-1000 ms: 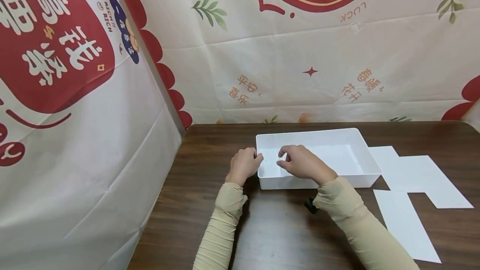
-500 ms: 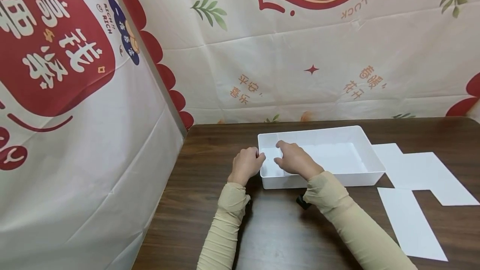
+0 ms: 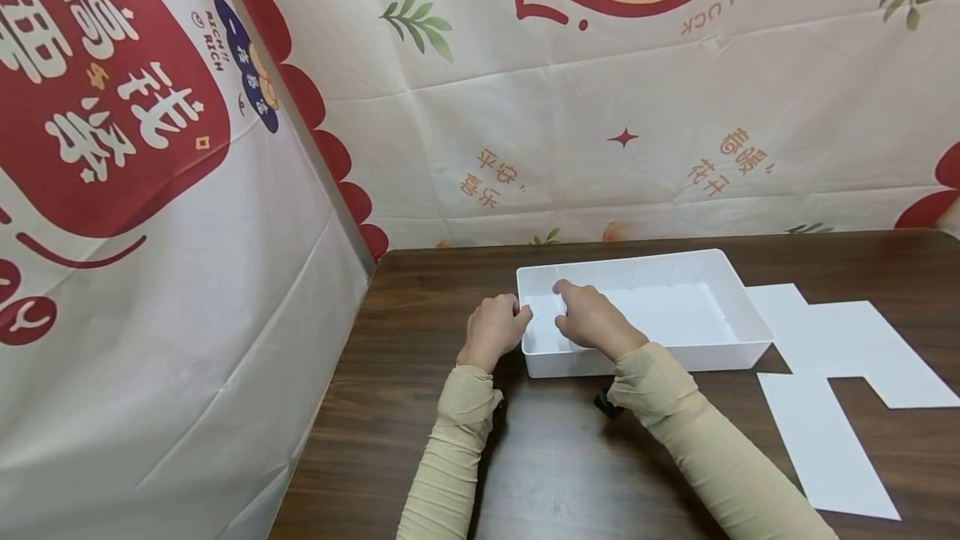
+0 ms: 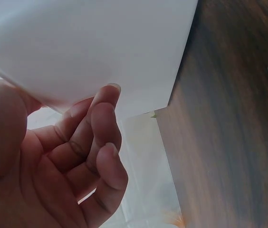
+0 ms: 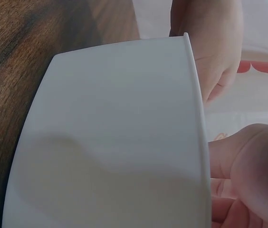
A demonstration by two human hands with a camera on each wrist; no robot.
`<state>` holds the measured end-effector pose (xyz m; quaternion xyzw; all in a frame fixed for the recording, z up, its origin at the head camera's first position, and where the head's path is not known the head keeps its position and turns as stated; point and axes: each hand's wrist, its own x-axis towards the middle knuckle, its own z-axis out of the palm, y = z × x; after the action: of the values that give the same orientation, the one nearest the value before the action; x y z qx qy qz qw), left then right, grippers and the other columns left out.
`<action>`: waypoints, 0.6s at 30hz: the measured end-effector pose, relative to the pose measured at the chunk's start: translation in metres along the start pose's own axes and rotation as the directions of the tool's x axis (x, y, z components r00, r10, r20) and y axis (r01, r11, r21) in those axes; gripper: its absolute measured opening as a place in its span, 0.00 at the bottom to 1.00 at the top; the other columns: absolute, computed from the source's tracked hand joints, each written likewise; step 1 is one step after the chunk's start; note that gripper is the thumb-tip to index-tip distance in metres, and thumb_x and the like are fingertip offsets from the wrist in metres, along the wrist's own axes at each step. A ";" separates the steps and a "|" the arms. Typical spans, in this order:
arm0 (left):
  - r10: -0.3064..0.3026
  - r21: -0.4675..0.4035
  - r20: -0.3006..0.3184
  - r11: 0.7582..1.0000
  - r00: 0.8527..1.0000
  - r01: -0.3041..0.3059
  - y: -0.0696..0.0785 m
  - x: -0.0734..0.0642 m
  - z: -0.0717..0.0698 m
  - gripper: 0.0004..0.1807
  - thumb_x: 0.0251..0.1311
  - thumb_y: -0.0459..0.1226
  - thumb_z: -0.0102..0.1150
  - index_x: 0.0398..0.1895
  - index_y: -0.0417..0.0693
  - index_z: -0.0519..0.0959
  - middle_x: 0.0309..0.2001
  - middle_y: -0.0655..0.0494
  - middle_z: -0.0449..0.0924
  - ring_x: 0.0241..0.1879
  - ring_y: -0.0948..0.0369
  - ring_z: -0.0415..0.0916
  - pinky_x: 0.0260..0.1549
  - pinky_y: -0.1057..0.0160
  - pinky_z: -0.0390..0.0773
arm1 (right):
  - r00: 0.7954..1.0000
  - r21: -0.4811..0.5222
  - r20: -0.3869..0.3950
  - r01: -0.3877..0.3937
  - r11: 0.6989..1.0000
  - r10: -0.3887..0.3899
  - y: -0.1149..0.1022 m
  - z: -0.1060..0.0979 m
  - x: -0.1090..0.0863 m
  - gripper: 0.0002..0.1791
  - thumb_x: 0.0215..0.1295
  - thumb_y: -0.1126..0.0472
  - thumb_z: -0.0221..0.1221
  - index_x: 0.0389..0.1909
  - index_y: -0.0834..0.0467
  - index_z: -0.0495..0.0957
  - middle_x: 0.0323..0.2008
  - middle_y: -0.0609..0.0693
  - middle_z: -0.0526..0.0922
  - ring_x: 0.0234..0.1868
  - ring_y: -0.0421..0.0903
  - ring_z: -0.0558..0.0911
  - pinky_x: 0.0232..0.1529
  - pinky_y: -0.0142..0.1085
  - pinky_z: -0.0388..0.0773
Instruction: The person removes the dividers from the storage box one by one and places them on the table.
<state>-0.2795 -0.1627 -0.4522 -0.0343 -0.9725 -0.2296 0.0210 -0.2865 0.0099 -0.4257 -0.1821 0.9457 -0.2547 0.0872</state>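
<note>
A white rectangular open box (image 3: 712, 358) stands on the dark wooden table. My left hand (image 3: 492, 327) grips its left end wall; in the left wrist view the thumb lies on one side of the rim and the bent fingers (image 4: 106, 118) touch the outer face. Inside the box, toward its left end, is my right hand (image 3: 596, 321), thumb and index finger bent and spaced apart. They are beside a faint upright line, apparently a thin white divider (image 3: 556, 274). Whether they pinch it is unclear. In the right wrist view the box's front wall (image 5: 115, 109) hides most fingers of my right hand (image 5: 260, 171).
Flat white sheets (image 3: 847, 340) lie right of the box, and a further white sheet (image 3: 828, 448) is nearer the front right. A printed cloth (image 3: 570, 132) hangs behind the table, and another hanging cloth (image 3: 225, 340) borders its left side.
My right hand has shifted slightly left inside the box, and its thumb and index finger have spread farther apart. The left hand keeps its grip on the end wall. The view has shifted slightly.
</note>
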 end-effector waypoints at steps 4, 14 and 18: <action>0.000 0.000 -0.001 1.000 1.000 0.000 0.000 0.000 0.001 0.17 0.66 0.46 0.54 0.19 0.51 0.74 0.19 0.58 0.72 0.21 0.60 0.70 0.21 0.61 0.66 | 1.000 -0.007 -0.003 -0.002 1.000 0.002 -0.001 0.000 0.000 0.29 0.61 0.67 0.56 0.64 0.69 0.67 0.31 0.57 0.82 0.29 0.49 0.76 0.32 0.42 0.74; 0.003 -0.006 -0.014 1.000 1.000 -0.003 0.000 0.000 0.002 0.18 0.67 0.45 0.55 0.19 0.50 0.74 0.18 0.58 0.71 0.20 0.61 0.68 0.20 0.63 0.64 | 1.000 -0.034 -0.017 0.005 0.999 -0.006 -0.004 -0.001 0.000 0.28 0.60 0.68 0.57 0.62 0.70 0.68 0.42 0.65 0.84 0.30 0.50 0.77 0.33 0.43 0.75; 0.003 -0.001 -0.022 1.000 1.000 -0.003 0.000 0.000 0.002 0.17 0.66 0.45 0.55 0.19 0.50 0.74 0.18 0.58 0.72 0.20 0.61 0.69 0.20 0.62 0.66 | 1.000 -0.045 -0.016 0.007 0.999 -0.007 -0.005 -0.001 0.000 0.28 0.59 0.68 0.57 0.62 0.71 0.68 0.45 0.68 0.82 0.30 0.51 0.77 0.33 0.43 0.75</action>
<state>-0.2797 -0.1614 -0.4535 -0.0333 -0.9720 -0.2303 0.0319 -0.2857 0.0065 -0.4223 -0.1852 0.9513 -0.2351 0.0744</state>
